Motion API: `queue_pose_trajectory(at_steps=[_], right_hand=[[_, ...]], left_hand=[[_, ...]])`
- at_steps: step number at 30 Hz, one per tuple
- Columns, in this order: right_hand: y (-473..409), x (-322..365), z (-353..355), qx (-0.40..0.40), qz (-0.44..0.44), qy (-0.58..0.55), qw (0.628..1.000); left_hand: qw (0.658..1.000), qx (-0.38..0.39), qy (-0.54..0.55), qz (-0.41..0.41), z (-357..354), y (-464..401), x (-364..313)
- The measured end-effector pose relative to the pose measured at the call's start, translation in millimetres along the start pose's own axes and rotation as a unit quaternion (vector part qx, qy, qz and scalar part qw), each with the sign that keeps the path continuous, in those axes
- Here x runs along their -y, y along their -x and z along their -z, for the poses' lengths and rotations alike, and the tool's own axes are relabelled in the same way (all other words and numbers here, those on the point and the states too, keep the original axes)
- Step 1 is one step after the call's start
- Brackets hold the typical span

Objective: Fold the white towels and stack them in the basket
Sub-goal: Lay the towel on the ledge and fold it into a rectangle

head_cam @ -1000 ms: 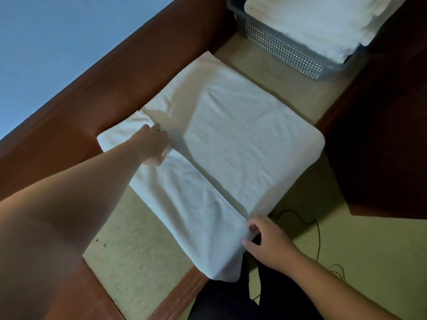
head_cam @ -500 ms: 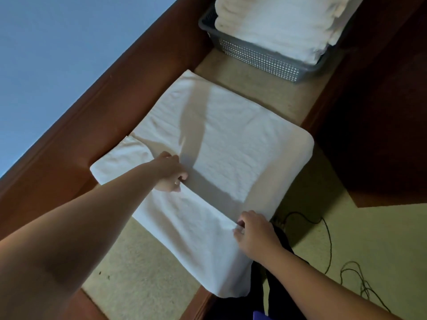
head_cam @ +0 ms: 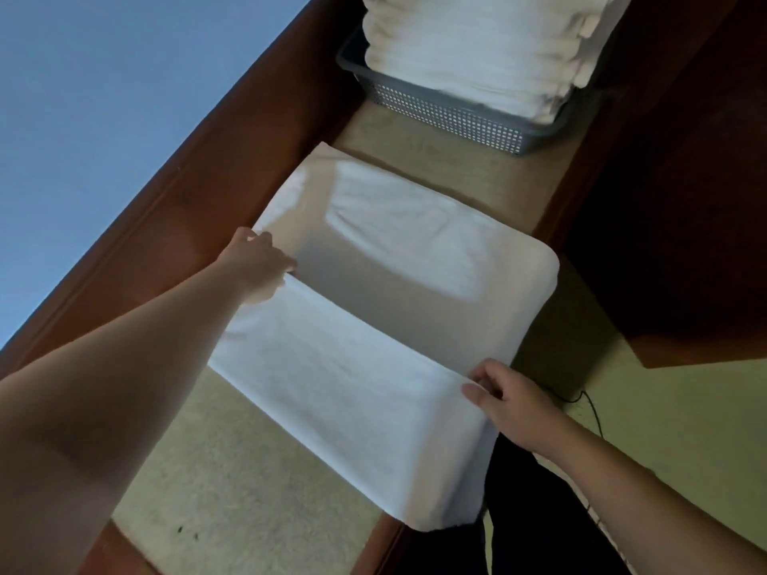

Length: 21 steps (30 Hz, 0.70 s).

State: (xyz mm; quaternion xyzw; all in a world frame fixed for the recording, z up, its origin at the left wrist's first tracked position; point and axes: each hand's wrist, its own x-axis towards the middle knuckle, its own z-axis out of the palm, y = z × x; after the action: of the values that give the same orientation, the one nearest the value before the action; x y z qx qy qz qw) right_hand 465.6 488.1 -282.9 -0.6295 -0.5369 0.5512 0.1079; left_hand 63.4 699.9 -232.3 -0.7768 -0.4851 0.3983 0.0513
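A white towel (head_cam: 373, 309) lies spread on the beige cushioned bench, partly folded. My left hand (head_cam: 257, 267) grips the raised edge of the near flap at its left end. My right hand (head_cam: 504, 402) pinches the same edge at its right end, thumb on top. Between the hands the flap is lifted off the layer below. The near part of the towel hangs over the bench's front edge. At the far end stands a grey mesh basket (head_cam: 448, 114) holding a stack of folded white towels (head_cam: 485, 47).
The bench (head_cam: 257, 504) has a reddish-brown wooden frame (head_cam: 232, 159) along its left side and a dark wooden piece (head_cam: 672, 242) on the right. A thin black cord (head_cam: 589, 404) lies on the greenish floor to the right. My dark trousers show below the towel.
Both hands have lifted the near flap's edge and carried it towards the far side. My head has come closer to the bench, so the basket sits higher in the frame.
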Motion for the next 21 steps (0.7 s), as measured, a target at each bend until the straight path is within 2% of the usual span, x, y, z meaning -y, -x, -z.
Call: queue_pose_trajectory(at_steps=[3, 9, 13, 17, 19, 21], right_hand=[[-5, -4, 21, -0.009, 0.0, -0.01, 1.0], [-10, -22, 36, 0.079, -0.047, 0.092, 0.992], [-9, -23, 49, 0.0, -0.02, 0.113, 0.993], [-12, -28, 55, -0.078, 0.015, 0.082, 0.993], [-17, -31, 57, -0.097, 0.019, 0.087, 0.991], [-22, -35, 58, -0.079, 0.003, 0.128, 0.989]], left_hand=[[0.999, -0.046, -0.001, 0.002, 19, -14, 9], [0.999, 0.04, -0.013, 0.019, 9, -33, -7], [0.999, 0.017, -0.016, 0.039, 4, -36, -4], [0.998, -0.02, -0.006, 0.059, 14, -45, 14], [0.997, -0.03, 0.006, 0.073, 16, -48, 17], [0.995, -0.026, 0.02, 0.092, 16, -50, 16]])
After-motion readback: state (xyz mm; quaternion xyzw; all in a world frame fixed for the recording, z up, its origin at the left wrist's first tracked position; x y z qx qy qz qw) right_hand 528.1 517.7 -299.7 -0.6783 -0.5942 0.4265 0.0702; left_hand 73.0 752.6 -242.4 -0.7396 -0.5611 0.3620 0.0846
